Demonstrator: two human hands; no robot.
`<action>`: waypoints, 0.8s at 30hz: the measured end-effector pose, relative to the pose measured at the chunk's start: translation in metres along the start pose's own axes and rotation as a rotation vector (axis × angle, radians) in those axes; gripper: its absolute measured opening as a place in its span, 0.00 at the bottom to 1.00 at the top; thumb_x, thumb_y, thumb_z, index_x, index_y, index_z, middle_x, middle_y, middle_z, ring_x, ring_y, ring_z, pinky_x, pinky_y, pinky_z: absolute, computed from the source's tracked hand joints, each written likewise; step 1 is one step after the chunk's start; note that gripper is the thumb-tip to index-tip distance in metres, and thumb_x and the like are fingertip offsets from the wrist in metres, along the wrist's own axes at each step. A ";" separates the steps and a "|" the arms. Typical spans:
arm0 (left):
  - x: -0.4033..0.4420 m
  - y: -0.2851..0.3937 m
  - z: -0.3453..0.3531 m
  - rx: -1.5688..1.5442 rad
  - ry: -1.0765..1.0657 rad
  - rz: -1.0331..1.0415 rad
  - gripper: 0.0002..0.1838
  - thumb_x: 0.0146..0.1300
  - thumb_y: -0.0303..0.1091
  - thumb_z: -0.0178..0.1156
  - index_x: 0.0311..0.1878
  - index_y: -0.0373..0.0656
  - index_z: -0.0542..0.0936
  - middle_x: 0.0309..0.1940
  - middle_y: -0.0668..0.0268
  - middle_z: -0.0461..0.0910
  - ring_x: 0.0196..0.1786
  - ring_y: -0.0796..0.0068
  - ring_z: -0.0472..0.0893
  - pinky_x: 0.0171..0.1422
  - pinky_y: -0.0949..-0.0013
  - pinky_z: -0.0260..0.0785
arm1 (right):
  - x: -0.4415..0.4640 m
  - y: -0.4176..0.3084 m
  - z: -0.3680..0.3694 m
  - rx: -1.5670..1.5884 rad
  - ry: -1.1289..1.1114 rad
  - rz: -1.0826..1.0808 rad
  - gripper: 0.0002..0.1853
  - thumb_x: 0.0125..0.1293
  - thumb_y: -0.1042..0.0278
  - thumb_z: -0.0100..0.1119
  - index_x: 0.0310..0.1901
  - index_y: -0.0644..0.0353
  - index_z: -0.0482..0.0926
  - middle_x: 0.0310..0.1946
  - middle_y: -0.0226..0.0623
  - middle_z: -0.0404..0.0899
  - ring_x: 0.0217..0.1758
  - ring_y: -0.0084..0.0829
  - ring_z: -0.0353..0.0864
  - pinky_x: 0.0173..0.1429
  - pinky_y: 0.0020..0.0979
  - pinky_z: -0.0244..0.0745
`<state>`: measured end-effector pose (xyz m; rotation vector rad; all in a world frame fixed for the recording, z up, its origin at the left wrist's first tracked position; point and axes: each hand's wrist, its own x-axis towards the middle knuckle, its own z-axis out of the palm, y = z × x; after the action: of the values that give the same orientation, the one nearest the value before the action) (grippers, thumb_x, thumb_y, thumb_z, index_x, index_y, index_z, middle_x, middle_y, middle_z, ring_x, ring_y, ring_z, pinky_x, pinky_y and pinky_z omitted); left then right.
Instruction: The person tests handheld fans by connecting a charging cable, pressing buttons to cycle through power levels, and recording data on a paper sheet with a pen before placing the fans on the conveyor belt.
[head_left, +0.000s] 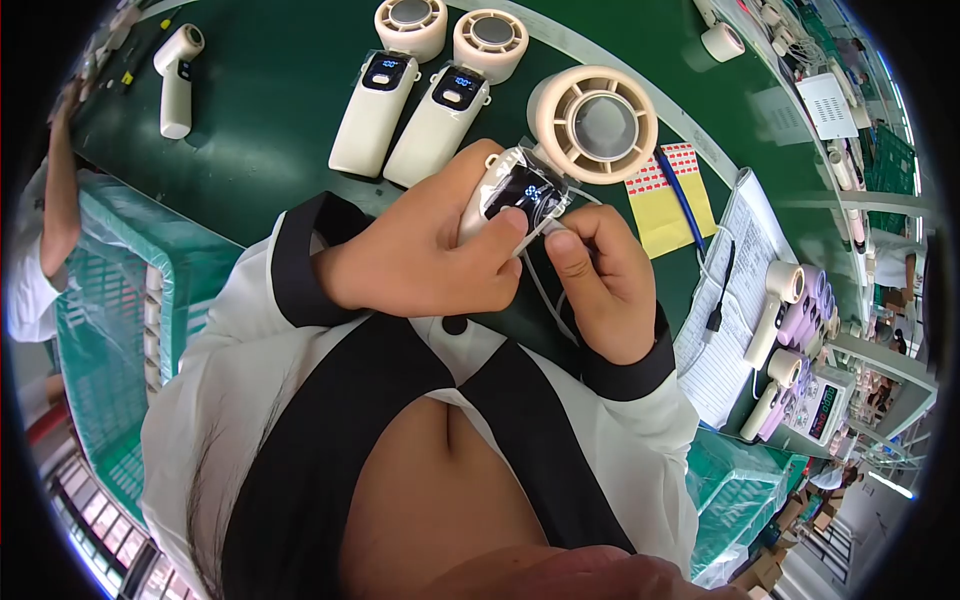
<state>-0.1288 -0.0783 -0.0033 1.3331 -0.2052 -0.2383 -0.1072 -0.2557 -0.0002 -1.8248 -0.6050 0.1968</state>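
My left hand (430, 245) is wrapped round the body of a cream handheld fan (598, 122), its thumb on the front near a lit display. The fan's round grille head points to the upper right. Beside the lower edge of the body, my right hand (610, 280) pinches the end of a thin white cable (541, 284); whether its plug sits in the fan is hidden by the fingers. Just beyond my left hand lie two similar cream fans, a left one (372, 115) and a right one (440, 125), both with lit displays reading 100.
Another cream fan (176, 100) lies far left on the green table (270, 110). To the right are a yellow note pad (665, 220) with red-marked stickers, a blue pen (682, 200), written sheets (715, 350), several fans and a meter (822, 408). Green crates (110, 340) flank me; a person's arm (60, 190) shows left.
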 end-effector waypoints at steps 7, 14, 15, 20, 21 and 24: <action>0.002 0.009 -0.007 -0.026 -0.049 -0.172 0.12 0.57 0.26 0.49 0.45 0.36 0.63 0.21 0.66 0.68 0.19 0.82 0.67 0.21 0.82 0.56 | 0.001 -0.009 -0.005 0.013 -0.075 0.207 0.04 0.63 0.72 0.53 0.37 0.62 0.75 0.28 0.30 0.75 0.30 0.22 0.68 0.35 0.21 0.65; 0.017 0.021 0.005 -0.100 0.056 -0.208 0.16 0.54 0.25 0.51 0.47 0.36 0.65 0.28 0.61 0.72 0.24 0.76 0.72 0.30 0.78 0.64 | 0.006 -0.002 -0.019 0.235 0.160 0.285 0.06 0.63 0.70 0.54 0.37 0.63 0.77 0.32 0.30 0.78 0.34 0.20 0.71 0.42 0.19 0.65; 0.024 0.023 0.008 -0.053 0.073 -0.169 0.19 0.53 0.22 0.48 0.51 0.37 0.65 0.31 0.59 0.74 0.28 0.73 0.74 0.34 0.76 0.66 | 0.009 0.004 -0.022 0.264 0.282 0.320 0.06 0.64 0.70 0.53 0.37 0.63 0.77 0.33 0.29 0.78 0.35 0.20 0.72 0.43 0.18 0.65; 0.133 0.025 0.031 0.013 0.283 0.077 0.10 0.54 0.30 0.53 0.39 0.36 0.75 0.33 0.58 0.76 0.29 0.68 0.76 0.34 0.73 0.67 | 0.016 0.022 -0.022 -0.220 0.573 0.043 0.06 0.63 0.70 0.54 0.37 0.62 0.77 0.31 0.32 0.79 0.31 0.23 0.73 0.38 0.21 0.68; 0.171 0.020 0.035 0.093 0.291 0.139 0.12 0.53 0.35 0.58 0.31 0.33 0.76 0.25 0.59 0.74 0.26 0.69 0.73 0.33 0.70 0.68 | 0.016 0.022 -0.019 -0.231 0.575 0.038 0.06 0.63 0.70 0.54 0.37 0.62 0.77 0.31 0.32 0.79 0.31 0.23 0.73 0.38 0.21 0.68; 0.305 -0.017 0.006 0.329 0.132 0.083 0.16 0.55 0.35 0.54 0.41 0.31 0.75 0.43 0.44 0.74 0.41 0.50 0.76 0.43 0.63 0.70 | 0.013 0.024 -0.011 -0.444 0.479 -0.053 0.06 0.61 0.70 0.56 0.36 0.62 0.78 0.28 0.33 0.78 0.25 0.25 0.72 0.31 0.22 0.68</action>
<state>0.1605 -0.1749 -0.0151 1.6563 -0.1932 -0.0464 -0.0840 -0.2634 -0.0171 -2.1754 -0.3704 -0.4351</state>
